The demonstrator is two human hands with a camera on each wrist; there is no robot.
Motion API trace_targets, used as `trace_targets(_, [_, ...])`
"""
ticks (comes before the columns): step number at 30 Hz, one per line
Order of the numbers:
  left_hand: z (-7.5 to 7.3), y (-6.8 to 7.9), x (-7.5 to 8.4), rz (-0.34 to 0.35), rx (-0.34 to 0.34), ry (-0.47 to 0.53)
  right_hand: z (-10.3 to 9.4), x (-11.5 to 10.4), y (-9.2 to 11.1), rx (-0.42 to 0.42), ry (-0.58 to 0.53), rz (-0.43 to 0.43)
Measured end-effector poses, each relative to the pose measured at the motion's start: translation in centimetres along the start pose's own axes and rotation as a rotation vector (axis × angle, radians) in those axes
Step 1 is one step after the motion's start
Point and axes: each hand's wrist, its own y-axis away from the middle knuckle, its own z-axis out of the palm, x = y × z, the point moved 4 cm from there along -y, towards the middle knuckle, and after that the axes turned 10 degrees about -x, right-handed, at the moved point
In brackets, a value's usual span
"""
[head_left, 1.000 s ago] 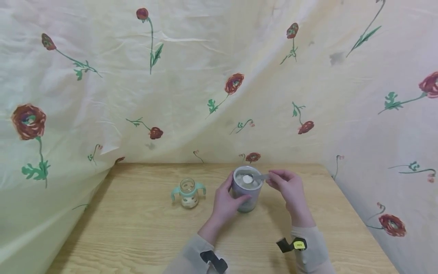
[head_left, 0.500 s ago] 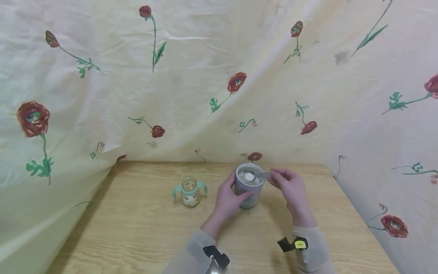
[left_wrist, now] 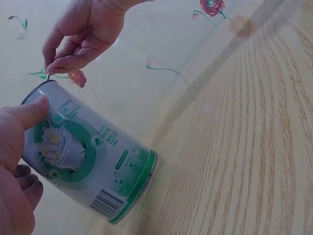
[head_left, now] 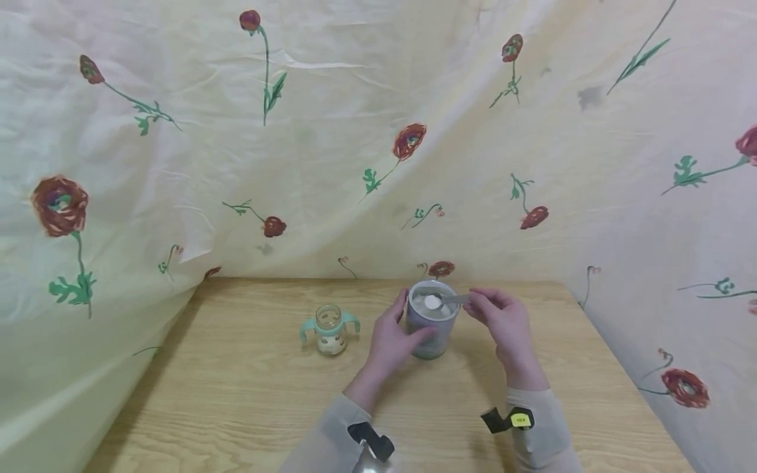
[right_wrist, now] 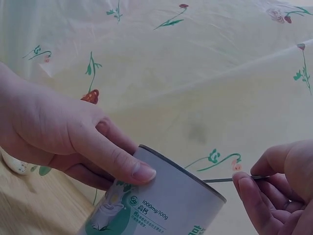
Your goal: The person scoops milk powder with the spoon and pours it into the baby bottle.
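Note:
An open milk powder can (head_left: 445, 332), pale with green print in the left wrist view, is on the right half of the table. My left hand (head_left: 395, 341) grips its left side, thumb across the front just below the rim. A grey spoon (head_left: 454, 299) has its bowl, heaped with white powder, inside the can's mouth. Its handle crosses the right rim to my right hand (head_left: 503, 322), which pinches the end between thumb and index finger. In the right wrist view the can (right_wrist: 166, 196) hides the spoon's bowl.
Left of the can stands a small lidless baby bottle (head_left: 331, 328) with mint-green handles and whitish contents. The wooden table (head_left: 248, 394) ends at flowered cloth (head_left: 331, 164) at the back and sides.
The view has shifted slightly. The spoon stays over the can's powder, its white heap still within the mouth. Both hands keep their grips.

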Motion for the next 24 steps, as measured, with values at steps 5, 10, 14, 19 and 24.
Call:
trace_targets(5, [-0.1,-0.1,-0.2,0.029,-0.025,0.012,-0.1,-0.1,0.0,-0.009,-0.035,-0.008])
trace_targets(10, [-0.2,-0.2,-0.3,0.038,-0.037,0.005,0.0,-0.3,0.1,-0.011,-0.056,-0.009])
trace_targets(14, [-0.6,-0.2,-0.1,0.024,-0.048,-0.009,0.1,-0.4,0.1,-0.008,-0.076,0.002])
trace_targets(19, [-1.5,0.2,0.4,-0.01,-0.056,-0.035,0.3,-0.3,0.1,0.002,-0.114,0.007])
trace_targets(24, [-3.0,0.9,1.1,-0.008,-0.05,-0.014,0.5,-0.2,0.0,-0.008,-0.151,0.004])
